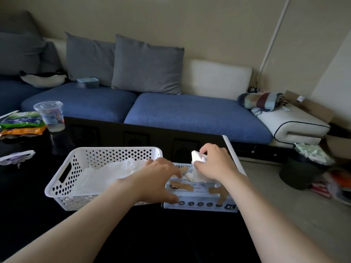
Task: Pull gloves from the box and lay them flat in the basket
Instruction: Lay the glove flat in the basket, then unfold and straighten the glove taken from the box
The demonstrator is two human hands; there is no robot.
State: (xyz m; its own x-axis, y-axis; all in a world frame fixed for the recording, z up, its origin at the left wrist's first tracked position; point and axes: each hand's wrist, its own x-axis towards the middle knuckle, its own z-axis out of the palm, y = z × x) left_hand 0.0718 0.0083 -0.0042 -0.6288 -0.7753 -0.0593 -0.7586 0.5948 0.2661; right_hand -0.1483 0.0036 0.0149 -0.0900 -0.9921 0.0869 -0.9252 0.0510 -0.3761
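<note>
Black tabletop (28,215) before a blue sofa (190,111) holds a white basket (57,185), gloves (106,173) lying inside, just beside the glove box (199,198). Fingers spread, the left hand (159,179) seems to press the box; the right hand (214,162) pinches a white glove (197,157) at its opening.

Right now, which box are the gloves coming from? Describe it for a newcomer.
On the black table in front of the blue sofa, look just right of the white basket. The glove box lies flat there, pale blue with XL printed on its front, a white glove rising from its top.
</note>
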